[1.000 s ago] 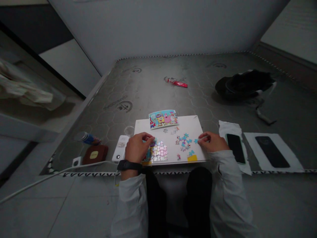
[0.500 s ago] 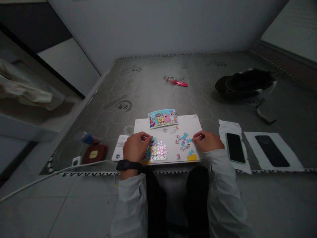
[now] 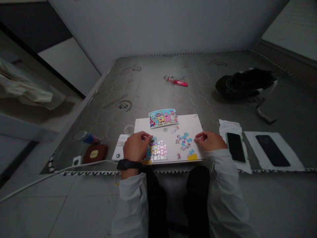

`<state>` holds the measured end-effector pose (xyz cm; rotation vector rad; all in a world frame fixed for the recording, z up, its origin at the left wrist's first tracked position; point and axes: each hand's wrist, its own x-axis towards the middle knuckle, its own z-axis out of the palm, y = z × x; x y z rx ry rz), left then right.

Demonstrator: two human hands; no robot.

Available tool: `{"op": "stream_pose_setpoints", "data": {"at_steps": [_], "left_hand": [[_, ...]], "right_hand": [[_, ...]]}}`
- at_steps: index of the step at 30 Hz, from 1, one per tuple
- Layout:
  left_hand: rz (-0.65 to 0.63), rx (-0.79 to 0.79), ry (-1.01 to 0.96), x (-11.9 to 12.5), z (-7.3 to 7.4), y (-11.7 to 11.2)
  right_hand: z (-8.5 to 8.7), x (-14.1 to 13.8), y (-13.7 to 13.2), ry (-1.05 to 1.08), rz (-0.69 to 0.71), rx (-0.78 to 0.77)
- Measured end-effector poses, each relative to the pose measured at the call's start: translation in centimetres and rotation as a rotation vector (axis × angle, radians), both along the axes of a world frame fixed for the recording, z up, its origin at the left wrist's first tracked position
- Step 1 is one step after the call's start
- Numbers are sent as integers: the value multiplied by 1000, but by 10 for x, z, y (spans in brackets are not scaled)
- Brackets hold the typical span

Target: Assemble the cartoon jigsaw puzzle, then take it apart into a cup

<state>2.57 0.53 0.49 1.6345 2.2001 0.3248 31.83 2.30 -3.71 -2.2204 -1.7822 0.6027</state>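
Observation:
A partly joined jigsaw puzzle (image 3: 159, 150) with cartoon figures lies on a white board (image 3: 141, 124). My left hand (image 3: 136, 145), with a dark watch on its wrist, rests over the puzzle's left side and covers part of it. Its thumb and forefinger pinch together at the upper left corner; whatever is between them is hidden. To the right lie several loose puzzle pieces (image 3: 184, 140), mostly blue. Just beside them is my right hand (image 3: 210, 141), fingers curled and tips close together; anything held there is too small to make out. Behind stands a picture card (image 3: 163, 118) of the cartoon scene.
On the right are a phone (image 3: 235, 147) on white paper and another dark phone (image 3: 271, 150). A black cap (image 3: 245, 84) lies farther back, near a red packet (image 3: 177, 81). Leftward are a white device (image 3: 120, 147), a brown box (image 3: 95, 154) and a white cable (image 3: 59, 171).
My right hand has shifted slightly right, away from the loose blue pieces. My left hand stays at the puzzle's upper left corner.

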Motion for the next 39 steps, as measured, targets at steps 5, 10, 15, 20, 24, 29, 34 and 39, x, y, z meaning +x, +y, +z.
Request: {"op": "stream_pose_setpoints", "data": {"at_steps": [5,10,15,20,24,29,34,39], "left_hand": [[1,-10,14,0,-1,1],[-3,-15,13,0,0,1],[-3,-17,17,0,1,1],[-6,-23,11,2,2,0],[-1,-18,22,2,1,1],[-2,-10,22,0,1,0],[0,-6,11,-2,0,1],[-5,10,-3,-3,0,1]], "right_hand": [[0,2,1,8,19,-24],[0,-2,0,-3,48,-32],[-1,-4,1,-17,61,-16],[-9,-2,8,7,160,-15],[-16,0,13,27,218,6],[-17,-3,12,36,178,-21],[-11,-11,6,52,200,23],[-2,-22,5,216,177,97]]}}
